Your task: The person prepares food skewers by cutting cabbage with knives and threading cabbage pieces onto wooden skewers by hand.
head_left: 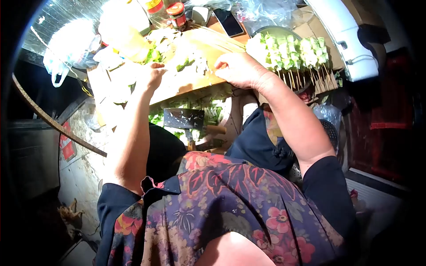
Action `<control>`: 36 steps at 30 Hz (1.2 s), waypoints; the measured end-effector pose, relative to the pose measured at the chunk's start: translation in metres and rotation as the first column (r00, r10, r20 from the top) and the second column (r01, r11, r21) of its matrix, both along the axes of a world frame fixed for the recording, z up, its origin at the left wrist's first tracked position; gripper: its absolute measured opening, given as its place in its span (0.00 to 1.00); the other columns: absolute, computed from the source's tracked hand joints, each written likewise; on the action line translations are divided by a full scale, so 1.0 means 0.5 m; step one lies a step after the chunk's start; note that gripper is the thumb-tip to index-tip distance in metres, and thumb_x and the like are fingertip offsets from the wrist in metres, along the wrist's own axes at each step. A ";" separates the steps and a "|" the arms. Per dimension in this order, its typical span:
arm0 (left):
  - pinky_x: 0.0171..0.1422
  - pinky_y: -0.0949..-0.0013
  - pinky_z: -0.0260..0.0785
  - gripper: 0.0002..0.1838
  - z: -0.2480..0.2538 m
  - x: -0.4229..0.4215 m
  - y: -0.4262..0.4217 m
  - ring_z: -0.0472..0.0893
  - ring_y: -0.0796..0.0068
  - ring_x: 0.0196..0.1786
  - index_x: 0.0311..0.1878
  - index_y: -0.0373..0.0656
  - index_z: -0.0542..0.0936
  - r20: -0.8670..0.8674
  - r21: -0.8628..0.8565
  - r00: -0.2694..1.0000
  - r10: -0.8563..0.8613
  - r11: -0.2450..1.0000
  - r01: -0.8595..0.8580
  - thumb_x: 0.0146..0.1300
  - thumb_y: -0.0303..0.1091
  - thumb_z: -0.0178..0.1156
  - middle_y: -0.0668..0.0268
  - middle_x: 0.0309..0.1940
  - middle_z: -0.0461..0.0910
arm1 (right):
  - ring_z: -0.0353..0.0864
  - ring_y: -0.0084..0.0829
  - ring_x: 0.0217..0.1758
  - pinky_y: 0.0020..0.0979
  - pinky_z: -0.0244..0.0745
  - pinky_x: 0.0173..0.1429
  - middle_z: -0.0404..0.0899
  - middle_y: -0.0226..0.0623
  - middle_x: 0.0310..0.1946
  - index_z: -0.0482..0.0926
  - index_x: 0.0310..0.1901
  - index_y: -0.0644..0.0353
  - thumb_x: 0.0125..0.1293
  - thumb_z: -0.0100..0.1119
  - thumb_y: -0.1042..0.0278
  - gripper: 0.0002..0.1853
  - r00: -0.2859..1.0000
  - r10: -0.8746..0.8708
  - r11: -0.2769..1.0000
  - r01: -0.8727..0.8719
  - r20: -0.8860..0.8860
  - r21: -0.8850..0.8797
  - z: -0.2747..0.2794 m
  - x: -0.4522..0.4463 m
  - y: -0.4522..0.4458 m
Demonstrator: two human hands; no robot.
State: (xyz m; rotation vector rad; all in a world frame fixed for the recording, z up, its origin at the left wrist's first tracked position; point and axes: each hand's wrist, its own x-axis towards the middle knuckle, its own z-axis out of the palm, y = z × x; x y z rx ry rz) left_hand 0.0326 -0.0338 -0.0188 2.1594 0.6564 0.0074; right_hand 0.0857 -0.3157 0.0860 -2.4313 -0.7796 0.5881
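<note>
My left hand is at the left part of a wooden cutting board, just below some green leaves. Its fingers look closed, but glare hides what they may hold. Over the board's right side, my right hand has its fingers curled in; I cannot make out what is between them. Cut leaf pieces lie between the hands. Thin bamboo skewers rest along the board's far side. To the right, many skewers threaded with pale green vegetable pieces lie in rows.
A cleaver sits below the board among chopped greens. Behind the board are a red-lidded jar and a phone. White plastic bags stand at left; a cardboard box is under the filled skewers.
</note>
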 end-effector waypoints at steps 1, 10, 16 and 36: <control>0.46 0.68 0.72 0.14 -0.016 0.017 0.007 0.81 0.72 0.36 0.44 0.42 0.83 -0.009 -0.006 1.000 0.004 1.000 -0.004 0.60 0.40 0.63 0.62 0.33 0.83 | 0.82 0.31 0.39 0.28 0.75 0.50 0.83 0.40 0.37 0.81 0.46 0.60 0.59 0.60 0.59 0.17 1.000 0.004 1.000 -0.004 -0.009 -0.006 -0.008 0.008 0.008; 0.46 0.68 0.72 0.19 -0.139 0.131 0.020 0.82 0.69 0.39 0.53 0.40 0.81 -0.232 0.152 0.969 -0.089 0.980 0.127 0.61 0.38 0.60 0.58 0.37 0.84 | 0.82 0.30 0.40 0.30 0.76 0.49 0.84 0.40 0.38 0.81 0.45 0.59 0.60 0.60 0.57 0.17 0.956 -0.175 0.983 0.156 -0.234 -0.097 -0.087 0.084 0.008; 0.30 0.67 0.70 0.11 -0.124 0.135 0.017 0.76 0.73 0.22 0.40 0.39 0.82 -0.336 0.050 0.918 -0.211 0.969 0.241 0.60 0.36 0.60 0.63 0.24 0.80 | 0.83 0.32 0.35 0.32 0.76 0.43 0.83 0.42 0.35 0.82 0.43 0.59 0.59 0.61 0.58 0.15 0.974 -0.195 0.978 0.184 -0.117 -0.100 -0.105 0.132 0.009; 0.31 0.74 0.74 0.08 -0.027 0.105 -0.011 0.78 0.78 0.27 0.37 0.37 0.75 -0.116 -0.679 0.984 0.138 0.712 -0.180 0.56 0.27 0.63 0.66 0.25 0.78 | 0.83 0.44 0.44 0.39 0.77 0.51 0.84 0.42 0.40 0.82 0.41 0.51 0.59 0.60 0.63 0.09 0.888 -0.394 0.797 0.459 0.236 -0.393 -0.298 0.220 0.067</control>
